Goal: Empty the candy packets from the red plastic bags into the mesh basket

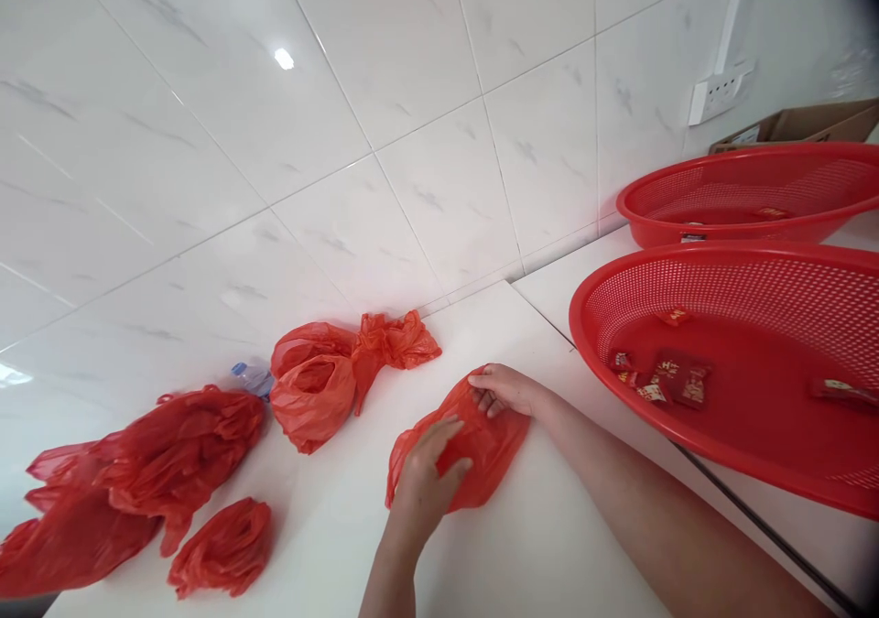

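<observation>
A red plastic bag (491, 460) lies on the white table in front of me, thin and crumpled. My right hand (500, 391) grips its far edge, thumb against curled fingers. Over the near left part of the same bag is my left hand (427, 471), its thumb and fingers apart and the palm turned toward the bag. Whether the left fingertips press on the plastic, I cannot tell. Left of my hands, a knotted red bag (316, 384) rests by the wall, and a bunched red bag (223, 547) sits nearer the front edge.
A heap of red bags (137, 481) covers the table's left end, beside a clear bottle (253, 378) with a blue cap. On the right, a large red basket (728, 259) holds several small packets; a second red basket (755, 158) and a cardboard box (817, 124) stand behind. A tiled wall closes the back.
</observation>
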Demonstrator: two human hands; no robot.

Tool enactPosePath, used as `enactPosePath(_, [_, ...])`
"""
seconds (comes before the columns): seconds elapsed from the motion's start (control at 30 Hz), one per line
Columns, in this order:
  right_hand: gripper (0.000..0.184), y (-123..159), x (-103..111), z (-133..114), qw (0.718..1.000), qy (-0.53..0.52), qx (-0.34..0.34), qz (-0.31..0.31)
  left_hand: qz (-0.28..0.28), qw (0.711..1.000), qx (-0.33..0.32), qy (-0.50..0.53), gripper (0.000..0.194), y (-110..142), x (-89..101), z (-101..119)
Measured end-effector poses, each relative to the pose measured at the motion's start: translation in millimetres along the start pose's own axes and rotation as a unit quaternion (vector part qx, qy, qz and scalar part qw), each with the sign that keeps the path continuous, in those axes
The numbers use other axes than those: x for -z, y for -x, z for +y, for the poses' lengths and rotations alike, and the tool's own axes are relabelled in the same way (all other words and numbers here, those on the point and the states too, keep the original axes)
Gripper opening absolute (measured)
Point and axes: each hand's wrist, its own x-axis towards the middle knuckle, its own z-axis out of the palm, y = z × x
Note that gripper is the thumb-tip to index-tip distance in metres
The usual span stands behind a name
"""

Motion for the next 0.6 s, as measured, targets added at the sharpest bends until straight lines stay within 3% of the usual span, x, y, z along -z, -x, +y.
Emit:
enactPosePath(0.1, [0.028, 3, -7, -5, 0.996, 0.085, -0.004, 0.019, 0.162, 0.984, -0.057, -0.049, 0.031, -2, 9.5, -4])
enactPosePath(0.17, [0.033, 5, -12, -6, 0.988, 0.152, 0.0, 0.033, 0.228, 0.968, -0.034, -0.097, 0.036, -7, 16.4, -10])
enactPosePath(0.23, [0.035, 6, -17, -6, 0.972, 0.229, 0.012, 0.055, 0.2, 0.977, 0.041, -0.064, 0.041, -13, 20.2, -20])
enactPosePath(0.3, [0.033, 8, -24, -5, 0.948, 0.304, 0.032, 0.087, 0.121, 0.983, 0.12, 0.065, 0.032, -21, 18.9, -30])
enactPosePath(0.37, [0.033, 10, -31, -4, 0.92, 0.369, 0.057, 0.12, 0.085, 0.956, 0.171, 0.224, 0.028, -29, 12.7, -40])
enactPosePath(0.5, [0.038, 14, -39, -2, 0.877, 0.45, 0.086, 0.142, 0.146, 0.874, 0.182, 0.427, 0.03, -39, -2.1, -53])
enactPosePath(0.6, [0.027, 15, -39, -2, 0.86, 0.484, 0.088, 0.139, 0.152, 0.842, 0.144, 0.497, 0.029, -37, -5.6, -57])
